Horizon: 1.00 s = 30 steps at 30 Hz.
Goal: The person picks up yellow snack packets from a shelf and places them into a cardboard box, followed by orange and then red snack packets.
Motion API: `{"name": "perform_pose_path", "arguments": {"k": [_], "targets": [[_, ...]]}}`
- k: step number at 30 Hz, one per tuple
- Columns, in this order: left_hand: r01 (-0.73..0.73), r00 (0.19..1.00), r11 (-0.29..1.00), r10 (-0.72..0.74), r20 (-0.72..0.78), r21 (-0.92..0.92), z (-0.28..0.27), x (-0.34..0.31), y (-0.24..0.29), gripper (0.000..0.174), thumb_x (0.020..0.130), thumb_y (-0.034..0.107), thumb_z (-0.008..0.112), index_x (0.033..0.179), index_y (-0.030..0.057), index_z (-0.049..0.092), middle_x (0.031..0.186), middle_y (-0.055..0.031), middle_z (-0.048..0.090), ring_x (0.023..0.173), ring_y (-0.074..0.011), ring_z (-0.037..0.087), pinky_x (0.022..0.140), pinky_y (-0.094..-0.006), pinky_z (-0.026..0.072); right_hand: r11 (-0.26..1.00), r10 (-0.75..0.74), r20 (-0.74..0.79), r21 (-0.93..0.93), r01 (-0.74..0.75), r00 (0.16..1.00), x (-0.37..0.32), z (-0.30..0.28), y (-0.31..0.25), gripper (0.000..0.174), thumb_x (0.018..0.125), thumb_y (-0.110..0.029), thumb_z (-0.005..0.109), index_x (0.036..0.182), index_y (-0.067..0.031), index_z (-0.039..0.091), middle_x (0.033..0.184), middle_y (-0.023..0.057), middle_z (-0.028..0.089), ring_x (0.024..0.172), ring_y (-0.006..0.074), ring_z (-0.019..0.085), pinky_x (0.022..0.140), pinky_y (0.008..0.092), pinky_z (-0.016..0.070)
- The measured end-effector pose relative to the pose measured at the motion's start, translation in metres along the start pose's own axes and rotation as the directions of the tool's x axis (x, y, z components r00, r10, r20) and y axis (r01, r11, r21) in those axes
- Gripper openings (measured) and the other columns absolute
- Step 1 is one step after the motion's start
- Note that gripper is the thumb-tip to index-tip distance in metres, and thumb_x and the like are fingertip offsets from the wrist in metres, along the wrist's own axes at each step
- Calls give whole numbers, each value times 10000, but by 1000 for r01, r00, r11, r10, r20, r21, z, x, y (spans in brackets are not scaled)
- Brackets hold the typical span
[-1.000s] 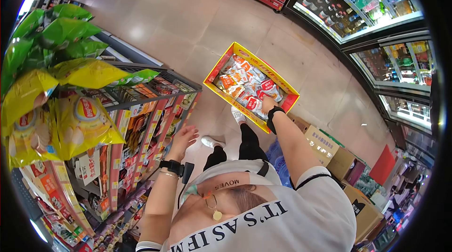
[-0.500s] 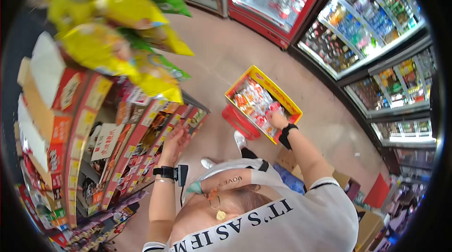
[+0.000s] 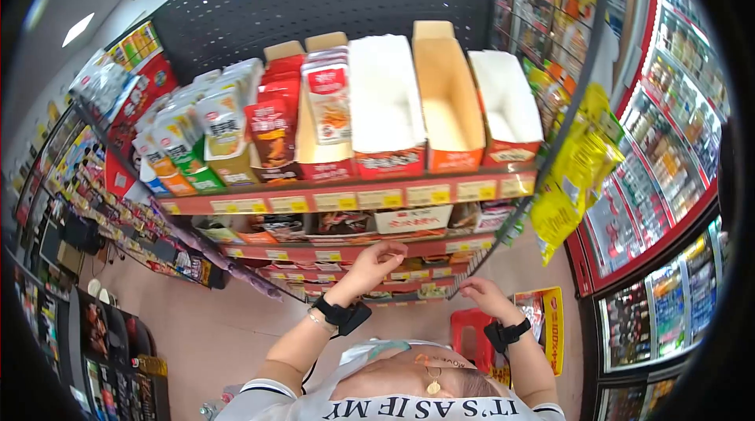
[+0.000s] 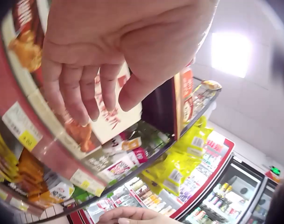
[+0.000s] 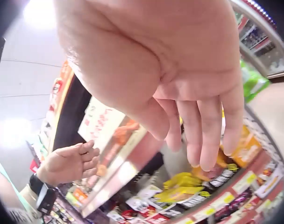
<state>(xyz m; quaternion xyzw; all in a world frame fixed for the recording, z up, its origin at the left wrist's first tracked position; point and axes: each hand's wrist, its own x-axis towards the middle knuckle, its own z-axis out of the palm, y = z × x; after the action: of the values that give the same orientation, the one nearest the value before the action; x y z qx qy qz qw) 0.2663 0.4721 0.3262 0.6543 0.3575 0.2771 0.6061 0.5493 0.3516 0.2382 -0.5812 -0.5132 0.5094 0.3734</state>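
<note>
My left hand [image 3: 371, 270] hovers in front of the shelf unit's lower tiers, its fingers relaxed and holding nothing. In the left wrist view, its fingers hang before a white sign card [image 4: 115, 109] with red writing. To the right, my right hand [image 3: 486, 299] is held out near the shelf's corner, fingers loose and nothing in them. Beyond it a yellow carton [image 3: 555, 330] with packets inside is partly hidden by the right forearm. On the top shelf stand a white-lined display box [image 3: 385, 98], a tan display box [image 3: 450, 106] and snack pouches [image 3: 224, 126].
A red plastic stool [image 3: 464, 328] stands beside the carton. Yellow snack bags [image 3: 570, 193] hang off the shelf's right end. Drink fridges [image 3: 653, 311] line the right side. A price-tag rail [image 3: 354, 199] runs along the top shelf's front.
The view has swung left to face the shelf. My right hand has come away from the packets in the carton, which now lies at lower right. My left hand is now before the shelf.
</note>
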Motion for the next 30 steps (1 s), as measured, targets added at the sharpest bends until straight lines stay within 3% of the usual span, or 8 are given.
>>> {"name": "perform_pose_path", "arguments": {"k": [4, 6, 8, 10, 14, 15, 17, 30], "targets": [[-197, 974, 970, 211, -85, 145, -28, -33, 72, 231, 893, 165, 578, 1075, 22, 570, 1012, -36, 597, 884, -96, 570, 752, -248, 475, 954, -267, 152, -94, 283, 951, 19, 31, -102, 207, 877, -100, 545, 1055, 2, 574, 975, 88, 632, 873, 168, 600, 780, 290, 470], [-436, 836, 742, 544, -77, 509, -46, -44, 108, 154, 843, 64, 596, 987, 10, 601, 967, -111, 620, 897, -246, 613, 792, -335, 480, 918, -317, 237, -167, 360, 918, 16, 39, -160, 217, 867, -106, 559, 1057, -2, 572, 963, 105, 628, 862, 192, 604, 758, 299, 477], [-513, 758, 675, 646, -90, 530, -60, -52, 135, 168, 800, 17, 607, 968, 14, 609, 965, -138, 621, 912, -305, 602, 802, -351, 475, 798, -413, 309, -331, 504, 857, 10, 42, -222, 232, 852, -114, 583, 1055, -4, 572, 955, 128, 625, 865, 219, 612, 747, 314, 484], [-574, 602, 507, 794, -89, 642, -73, -52, 156, 183, 767, -13, 612, 949, 10, 618, 966, -112, 629, 923, -232, 605, 803, -325, 469, 565, -624, 352, -413, 714, 698, 10, 41, -267, 231, 833, -116, 605, 1030, 2, 582, 945, 131, 619, 860, 252, 610, 764, 337, 483], [-502, 402, 321, 909, -112, 803, -98, -42, 172, 221, 745, -8, 629, 962, 32, 618, 1018, -122, 603, 929, -293, 580, 801, -359, 465, 562, -657, 229, -486, 669, 718, 17, 44, -349, 169, 838, -87, 588, 979, 5, 591, 912, 124, 618, 839, 235, 604, 761, 307, 484], [-506, 398, 317, 911, -109, 802, -101, -40, 172, 221, 745, -8, 629, 962, 32, 618, 1018, -122, 603, 929, -293, 580, 801, -359, 465, 481, -660, 220, -611, 629, 719, 23, 45, -370, 166, 844, -79, 569, 988, -3, 600, 926, 134, 624, 861, 256, 609, 765, 314, 485], [-482, 442, 333, 891, -103, 810, -104, -36, 171, 227, 751, 14, 638, 976, 35, 618, 1017, -121, 601, 948, -298, 570, 810, -363, 461, 159, -851, 235, -737, 657, 470, 54, 45, -384, 172, 842, -63, 545, 991, -7, 609, 946, 140, 629, 875, 294, 607, 782, 347, 483], [-528, 506, 323, 863, -15, 785, -114, -37, 165, 167, 748, 72, 653, 915, 59, 651, 954, -69, 620, 962, -270, 545, 821, -374, 461, 37, -726, 250, -916, 400, 641, 170, 74, -441, 251, 794, -1, 514, 1016, -23, 629, 1011, 136, 617, 994, 290, 541, 885, 376, 444]]}}
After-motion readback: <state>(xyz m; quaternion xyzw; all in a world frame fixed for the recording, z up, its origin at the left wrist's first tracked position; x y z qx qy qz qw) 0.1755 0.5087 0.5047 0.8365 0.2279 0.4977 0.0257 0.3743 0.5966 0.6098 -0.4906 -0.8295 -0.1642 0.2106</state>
